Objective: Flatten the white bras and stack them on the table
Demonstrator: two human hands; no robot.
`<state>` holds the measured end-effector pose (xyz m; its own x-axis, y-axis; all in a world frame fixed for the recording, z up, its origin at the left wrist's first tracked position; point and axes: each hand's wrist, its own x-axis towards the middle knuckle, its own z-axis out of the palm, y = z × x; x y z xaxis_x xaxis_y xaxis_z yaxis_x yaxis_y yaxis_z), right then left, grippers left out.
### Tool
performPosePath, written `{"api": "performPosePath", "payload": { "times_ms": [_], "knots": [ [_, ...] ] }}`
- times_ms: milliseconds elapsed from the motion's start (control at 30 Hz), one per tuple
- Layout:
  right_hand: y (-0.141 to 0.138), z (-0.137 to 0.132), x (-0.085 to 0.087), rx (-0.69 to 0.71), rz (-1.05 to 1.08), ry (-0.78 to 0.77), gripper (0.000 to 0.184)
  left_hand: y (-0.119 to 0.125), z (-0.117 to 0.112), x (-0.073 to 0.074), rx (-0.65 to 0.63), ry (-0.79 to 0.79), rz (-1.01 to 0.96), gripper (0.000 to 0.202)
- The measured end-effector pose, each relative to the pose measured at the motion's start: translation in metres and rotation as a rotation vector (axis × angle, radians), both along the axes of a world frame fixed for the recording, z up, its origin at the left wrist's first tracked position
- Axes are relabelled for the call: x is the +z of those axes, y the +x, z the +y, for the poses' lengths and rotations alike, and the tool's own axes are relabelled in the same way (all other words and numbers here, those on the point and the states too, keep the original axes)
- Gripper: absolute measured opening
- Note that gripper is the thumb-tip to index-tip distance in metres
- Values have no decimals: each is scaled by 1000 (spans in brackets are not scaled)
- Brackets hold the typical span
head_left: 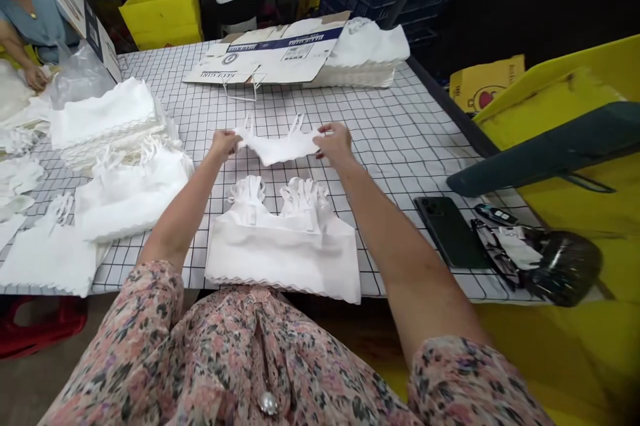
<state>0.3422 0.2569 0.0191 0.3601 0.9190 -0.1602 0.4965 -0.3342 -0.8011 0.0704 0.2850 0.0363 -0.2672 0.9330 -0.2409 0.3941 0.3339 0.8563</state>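
Top (pixel 280 150) spread wide, left hand (pixel 227 144) pinching nine o'clock edge, right hand (pixel 336 146) pinching three o'clock edge, both grips closed; checked table (pixel 395 129) beneath; pile of tops (pixel 283 253) at six, cardboard (pixel 280 56) at twelve, phone (pixel 451 231) at four

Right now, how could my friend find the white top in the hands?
Find the big grid-patterned table, then the pile of white tops at its near edge. Just beyond that pile is a single white top. Unlike the pile, it is held at its sides by the left hand and right hand.
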Motion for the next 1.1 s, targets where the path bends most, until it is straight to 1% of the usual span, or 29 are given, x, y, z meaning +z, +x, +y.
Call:
{"api": "performPosePath", "payload": {
  "times_ms": [67, 100, 167, 233, 267, 300, 333, 367, 400, 467, 500, 533, 567, 600, 633, 667, 800, 867, 933, 1000, 1033, 1100],
  "knots": [
    [4, -6, 27, -6, 182, 88, 41, -6, 1, 22, -24, 32, -148, 18],
    [8, -11, 42, -9, 283, 139, 37, -11, -1, 33, -37, 49, -236, 19],
    [18, -28, 70, -4, 380, 197, 22, -22, -14, 54, -50, 78, -398, 24],
    [32, -56, 91, 21, 416, 255, 14, -36, -42, 70, -57, 95, -469, 32],
    [40, -75, 97, 50, 436, 290, 12, -43, -63, 75, -64, 102, -476, 36],
    [47, -98, 99, 86, 454, 325, 10, -50, -88, 77, -80, 109, -477, 40],
    [52, -124, 98, 125, 471, 352, 9, -57, -116, 75, -102, 110, -475, 44],
    [56, -151, 93, 161, 478, 363, 9, -62, -145, 70, -134, 109, -471, 49],
    [58, -180, 84, 162, 477, 366, 12, -65, -175, 61, -178, 100, -470, 55],
    [56, -230, 58, 117, 444, 326, 14, -68, -228, 37, -259, 49, -481, 66],
    [52, -250, 44, 86, 430, 271, 15, -68, -249, 23, -296, 4, -486, 69],
    [47, -265, 29, 68, 448, 193, 17, -66, -264, 10, -311, -26, -479, 68],
    [43, -276, 16, 50, 470, 124, 20, -64, -274, -1, -314, -45, -466, 65],
    [39, -282, 5, 39, 498, 73, 25, -62, -279, -10, -303, -44, -448, 62],
    [36, -284, -2, 32, 523, 56, 29, -61, -280, -16, -282, -22, -427, 57],
    [35, -284, -7, 25, 538, 76, 33, -59, -278, -19, -261, 12, -408, 54],
    [43, -282, -11, 18, 493, 253, 40, -59, -265, -18, -229, 125, -341, 47],
    [49, -285, -15, 26, 458, 249, 41, -62, -262, -17, -229, 132, -288, 46],
    [55, -292, -24, 54, 408, 188, 43, -65, -263, -20, -239, 118, -219, 44],
    [59, -298, -32, 77, 241, 157, 47, -66, -267, -23, -267, 148, -88, 43],
    [59, -301, -35, 82, 98, 183, 49, -65, -270, -25, -280, 202, 12, 44],
    [53, -304, -37, 97, -237, 308, 51, -57, -277, -29, -331, 380, 251, 48]
  ]
}}
